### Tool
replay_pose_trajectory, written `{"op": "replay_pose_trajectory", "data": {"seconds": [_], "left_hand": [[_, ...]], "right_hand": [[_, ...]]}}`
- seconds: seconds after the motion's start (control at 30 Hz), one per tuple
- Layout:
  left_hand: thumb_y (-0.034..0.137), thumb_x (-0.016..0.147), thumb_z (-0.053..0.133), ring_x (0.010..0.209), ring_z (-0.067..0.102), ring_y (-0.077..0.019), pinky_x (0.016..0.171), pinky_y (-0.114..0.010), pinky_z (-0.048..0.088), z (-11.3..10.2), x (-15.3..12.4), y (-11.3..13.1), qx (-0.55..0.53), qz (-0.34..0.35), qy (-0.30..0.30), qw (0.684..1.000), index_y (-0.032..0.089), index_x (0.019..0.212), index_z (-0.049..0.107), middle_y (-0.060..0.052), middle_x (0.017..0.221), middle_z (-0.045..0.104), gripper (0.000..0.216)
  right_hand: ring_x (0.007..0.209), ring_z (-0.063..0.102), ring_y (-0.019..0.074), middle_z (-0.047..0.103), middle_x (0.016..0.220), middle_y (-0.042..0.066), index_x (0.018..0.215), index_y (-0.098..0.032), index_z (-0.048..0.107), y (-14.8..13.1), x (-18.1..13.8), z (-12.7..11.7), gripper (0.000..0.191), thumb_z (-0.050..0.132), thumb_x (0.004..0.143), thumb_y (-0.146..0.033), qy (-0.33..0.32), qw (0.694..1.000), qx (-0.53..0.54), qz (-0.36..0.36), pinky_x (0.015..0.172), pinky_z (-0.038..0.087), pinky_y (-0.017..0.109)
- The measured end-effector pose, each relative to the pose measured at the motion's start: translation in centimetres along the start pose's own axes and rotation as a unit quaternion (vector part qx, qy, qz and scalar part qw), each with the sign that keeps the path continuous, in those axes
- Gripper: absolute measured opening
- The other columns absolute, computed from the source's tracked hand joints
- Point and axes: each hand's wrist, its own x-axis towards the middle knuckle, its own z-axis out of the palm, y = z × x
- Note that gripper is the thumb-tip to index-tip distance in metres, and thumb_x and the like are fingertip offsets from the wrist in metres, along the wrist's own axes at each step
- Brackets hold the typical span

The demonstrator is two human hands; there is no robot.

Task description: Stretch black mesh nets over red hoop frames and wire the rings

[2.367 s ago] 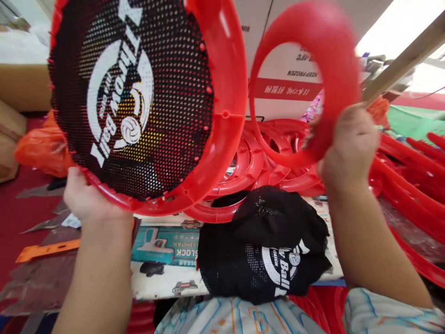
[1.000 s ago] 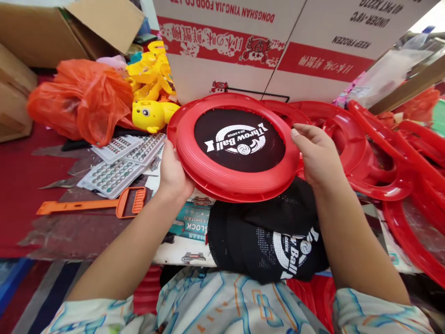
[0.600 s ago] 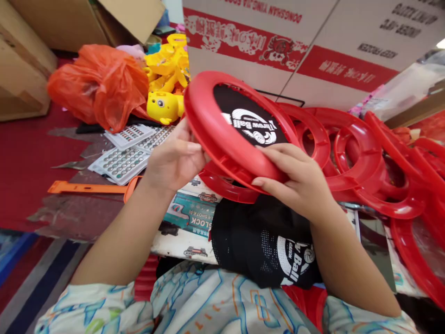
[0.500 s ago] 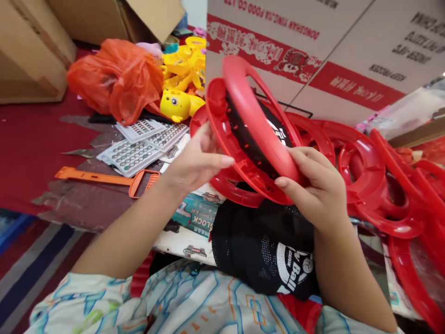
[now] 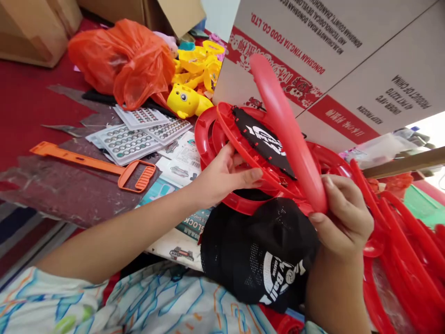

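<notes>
My left hand [image 5: 225,175] grips the near rim of a red plastic hoop [image 5: 231,134] that carries a black mesh net printed with a white logo [image 5: 263,141]. My right hand [image 5: 342,218] is closed on the lower end of a second red ring [image 5: 287,127], which is swung up and apart from the hoop, seen almost edge-on. A pile of black mesh nets [image 5: 264,253] with the same white print lies on my lap just below both hands.
A heap of red rings [image 5: 399,218] lies at the right. A white and red cardboard box [image 5: 333,55] stands behind. To the left are an orange bag [image 5: 121,60], yellow toys [image 5: 189,99], button-cell cards [image 5: 128,139] and an orange plastic tool [image 5: 93,162].
The two red rings were pressed together flat around the net; since then the top ring has lifted off and swung up to the right, and the view has tilted.
</notes>
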Motion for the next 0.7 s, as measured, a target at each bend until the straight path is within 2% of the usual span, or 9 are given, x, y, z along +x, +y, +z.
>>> {"op": "replay_pose_trajectory", "data": {"seconds": [0.07, 0.1, 0.23, 0.33, 0.5, 0.6, 0.7], "left_hand": [[0.017, 0.067, 0.086, 0.106, 0.067, -0.0243, 0.094, -0.046, 0.057, 0.1, 0.0, -0.3, 0.008, 0.021, 0.001, 1.0, 0.022, 0.113, 0.049, -0.004, 0.116, 0.066, 0.059], [0.015, 0.065, 0.087, 0.107, 0.066, -0.0239, 0.096, -0.045, 0.056, 0.2, -0.1, -0.4, 0.017, 0.035, 0.008, 0.999, 0.022, 0.113, 0.049, -0.004, 0.116, 0.066, 0.061], [0.02, 0.067, 0.086, 0.11, 0.065, -0.0221, 0.1, -0.039, 0.053, 0.5, -0.5, -0.8, 0.063, 0.074, 0.043, 0.994, 0.021, 0.112, 0.048, -0.005, 0.117, 0.066, 0.058], [0.02, 0.068, 0.085, 0.115, 0.063, -0.0247, 0.101, -0.039, 0.051, 0.6, -0.8, -0.8, 0.092, 0.074, 0.039, 0.992, 0.022, 0.113, 0.05, -0.005, 0.121, 0.064, 0.057], [0.011, 0.062, 0.083, 0.131, 0.051, -0.0332, 0.106, -0.047, 0.046, 1.0, -0.9, -0.3, 0.091, 0.088, 0.047, 0.991, 0.021, 0.113, 0.054, -0.004, 0.124, 0.062, 0.059], [0.014, 0.064, 0.081, 0.125, 0.057, -0.0333, 0.101, -0.047, 0.05, 1.1, -0.9, -0.1, 0.108, 0.084, 0.044, 0.99, 0.02, 0.112, 0.054, -0.003, 0.121, 0.063, 0.055], [0.017, 0.066, 0.079, 0.118, 0.062, -0.0322, 0.095, -0.046, 0.054, 1.2, -1.0, -0.1, 0.115, 0.095, 0.038, 0.988, 0.019, 0.117, 0.053, -0.003, 0.119, 0.064, 0.057]], "right_hand": [[0.103, 0.059, 0.0237, 0.061, 0.117, 0.004, 0.137, -0.043, 0.053, -0.3, 0.1, 0.0, 0.058, 0.069, 0.082, -0.036, -0.027, 0.998, 0.0, -0.064, 0.088, 0.05, 0.041], [0.103, 0.059, 0.0237, 0.061, 0.118, 0.005, 0.139, -0.042, 0.051, -0.4, 0.1, 0.0, 0.059, 0.068, 0.084, -0.032, -0.042, 0.996, -0.002, -0.074, 0.087, 0.051, 0.04], [0.107, 0.059, 0.0233, 0.059, 0.122, 0.006, 0.142, -0.042, 0.047, -0.6, -0.2, 0.3, 0.06, 0.065, 0.087, -0.029, -0.08, 0.996, -0.013, -0.037, 0.091, 0.051, 0.041], [0.109, 0.058, 0.0229, 0.058, 0.122, 0.006, 0.142, -0.041, 0.047, -0.6, -0.8, 0.6, 0.06, 0.064, 0.087, -0.026, -0.104, 0.994, 0.013, -0.02, 0.093, 0.051, 0.041], [0.11, 0.059, 0.0223, 0.061, 0.122, 0.005, 0.132, -0.042, 0.059, -0.7, -1.5, 1.3, 0.058, 0.073, 0.079, -0.022, -0.056, 0.996, 0.055, 0.035, 0.093, 0.051, 0.04], [0.105, 0.061, 0.0245, 0.063, 0.118, 0.005, 0.126, -0.044, 0.063, -0.7, -1.7, 1.6, 0.057, 0.076, 0.075, -0.022, -0.023, 0.997, 0.043, 0.053, 0.087, 0.051, 0.044], [0.101, 0.061, 0.0258, 0.064, 0.114, 0.006, 0.123, -0.045, 0.065, -0.6, -1.7, 1.8, 0.058, 0.079, 0.072, -0.022, -0.013, 0.999, 0.029, 0.037, 0.082, 0.05, 0.046]]}}
